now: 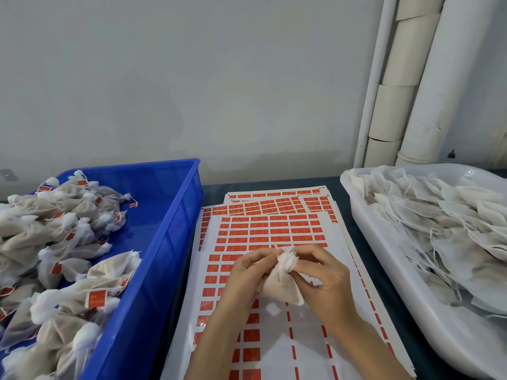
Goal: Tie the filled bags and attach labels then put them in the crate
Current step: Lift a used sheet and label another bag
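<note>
Head view: both hands pinch small filled bag [282, 283], neck bunched.

Both hands [248, 272] [322, 278] pinch a mesh bag [282, 286] above label sheets [274, 231].

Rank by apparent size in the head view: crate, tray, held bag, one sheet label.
1. crate and tray: they look alike and the frame cuts off both, so I leave them unranked
2. bag
3. label
</note>
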Demonstrator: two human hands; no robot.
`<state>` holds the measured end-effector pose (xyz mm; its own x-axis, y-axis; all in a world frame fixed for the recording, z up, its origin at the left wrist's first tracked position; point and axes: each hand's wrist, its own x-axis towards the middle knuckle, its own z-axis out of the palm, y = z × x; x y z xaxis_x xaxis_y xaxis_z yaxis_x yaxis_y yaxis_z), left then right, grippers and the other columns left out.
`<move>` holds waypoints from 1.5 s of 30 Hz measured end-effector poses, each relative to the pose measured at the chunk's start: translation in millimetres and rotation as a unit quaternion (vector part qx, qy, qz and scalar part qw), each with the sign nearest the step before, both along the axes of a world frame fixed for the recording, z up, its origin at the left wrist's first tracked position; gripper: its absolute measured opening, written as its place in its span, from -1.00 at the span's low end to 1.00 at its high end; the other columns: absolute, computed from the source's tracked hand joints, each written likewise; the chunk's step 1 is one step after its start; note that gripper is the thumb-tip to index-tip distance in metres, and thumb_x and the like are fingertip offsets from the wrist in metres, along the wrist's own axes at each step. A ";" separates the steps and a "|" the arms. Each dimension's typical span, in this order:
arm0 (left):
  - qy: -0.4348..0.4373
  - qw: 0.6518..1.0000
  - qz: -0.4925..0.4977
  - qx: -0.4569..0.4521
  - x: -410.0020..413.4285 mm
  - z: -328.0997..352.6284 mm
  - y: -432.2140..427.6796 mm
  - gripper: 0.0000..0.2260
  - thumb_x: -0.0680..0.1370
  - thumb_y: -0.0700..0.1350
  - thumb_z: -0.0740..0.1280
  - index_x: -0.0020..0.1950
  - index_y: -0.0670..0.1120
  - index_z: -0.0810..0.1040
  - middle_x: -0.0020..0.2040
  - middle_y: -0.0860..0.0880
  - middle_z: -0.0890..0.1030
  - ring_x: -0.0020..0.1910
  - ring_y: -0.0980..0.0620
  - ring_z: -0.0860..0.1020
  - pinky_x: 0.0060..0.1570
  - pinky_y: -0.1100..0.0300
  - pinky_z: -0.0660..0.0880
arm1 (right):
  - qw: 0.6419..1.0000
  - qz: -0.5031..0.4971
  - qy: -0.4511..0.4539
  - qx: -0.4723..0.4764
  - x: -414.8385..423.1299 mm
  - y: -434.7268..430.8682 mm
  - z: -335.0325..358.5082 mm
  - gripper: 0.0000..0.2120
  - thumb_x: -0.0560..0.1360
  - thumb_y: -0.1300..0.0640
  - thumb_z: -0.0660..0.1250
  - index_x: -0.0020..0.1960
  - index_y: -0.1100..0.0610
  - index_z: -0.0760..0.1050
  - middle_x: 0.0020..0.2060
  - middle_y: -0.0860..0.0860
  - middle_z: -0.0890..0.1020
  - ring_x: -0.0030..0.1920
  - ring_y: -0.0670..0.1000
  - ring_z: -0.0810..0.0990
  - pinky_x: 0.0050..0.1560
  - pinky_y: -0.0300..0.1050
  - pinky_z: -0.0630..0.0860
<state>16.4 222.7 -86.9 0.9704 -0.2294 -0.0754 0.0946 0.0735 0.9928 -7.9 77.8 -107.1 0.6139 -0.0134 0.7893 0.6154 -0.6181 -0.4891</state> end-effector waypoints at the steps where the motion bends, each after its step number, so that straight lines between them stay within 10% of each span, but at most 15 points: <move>1: 0.003 1.000 -0.005 -0.001 -0.2 -0.1 -0.3 -0.84 0.49 -0.02 0.37 -0.02 -0.04 0.69 -0.08 -0.06 0.68 -0.07 -0.03 0.64 -0.03 0.14 0.59 | 1.000 -0.004 -0.003 0.003 0.2 0.4 -0.3 -0.71 0.37 0.00 0.49 -0.06 0.21 0.66 -0.10 0.06 0.67 -0.07 -0.06 0.61 0.03 -0.47 0.47; 14: -0.134 0.983 -0.039 0.119 -2.2 -6.4 -9.1 -0.91 0.53 -0.01 0.38 0.03 0.09 0.58 -0.18 0.17 0.65 -0.14 0.16 0.63 -0.24 0.42 0.51 | 0.983 -0.024 0.183 -0.020 4.7 2.1 -10.4 -0.77 0.46 0.03 0.40 0.07 -0.12 0.42 0.23 -0.19 0.43 0.13 -0.14 0.47 0.18 -0.10 0.54; 19: -0.134 0.987 -0.009 0.093 -0.6 -7.0 -3.9 -0.94 0.55 -0.08 0.37 0.00 0.07 0.58 -0.20 0.08 0.64 -0.19 0.14 0.62 -0.22 0.42 0.49 | 0.983 -0.085 0.160 -0.030 7.0 -2.2 -7.5 -0.81 0.50 -0.09 0.20 0.04 -0.03 0.47 0.10 -0.10 0.54 -0.05 -0.11 0.55 0.00 -0.38 0.44; 34: -0.141 0.976 0.062 0.152 4.4 -10.6 -5.2 -0.83 0.53 -0.03 0.37 -0.24 -0.04 0.58 -0.38 0.05 0.58 -0.37 0.17 0.54 -0.29 0.44 0.47 | 0.961 -0.246 0.030 -0.123 8.1 -7.5 -4.9 -0.84 0.45 0.08 0.36 -0.03 0.15 0.55 -0.13 0.08 0.65 -0.22 0.07 0.63 -0.13 -0.16 0.46; 45: -0.080 0.954 0.254 0.137 16.4 -16.1 13.0 -0.83 0.57 -0.06 0.33 -0.20 -0.07 0.57 -0.37 0.15 0.61 -0.33 0.23 0.59 -0.44 0.52 0.40 | 0.932 -0.033 0.358 -0.048 36.0 10.8 -9.0 -0.58 0.55 -0.04 0.27 0.33 -0.25 0.19 0.39 -0.20 0.33 0.38 -0.09 0.33 0.35 -0.09 0.30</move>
<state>32.8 235.7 -103.0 0.9552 0.2807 0.0936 -0.0386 -0.1955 0.9799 28.1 88.6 -116.1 0.9840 -0.0204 0.1769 0.1111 -0.7059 -0.6995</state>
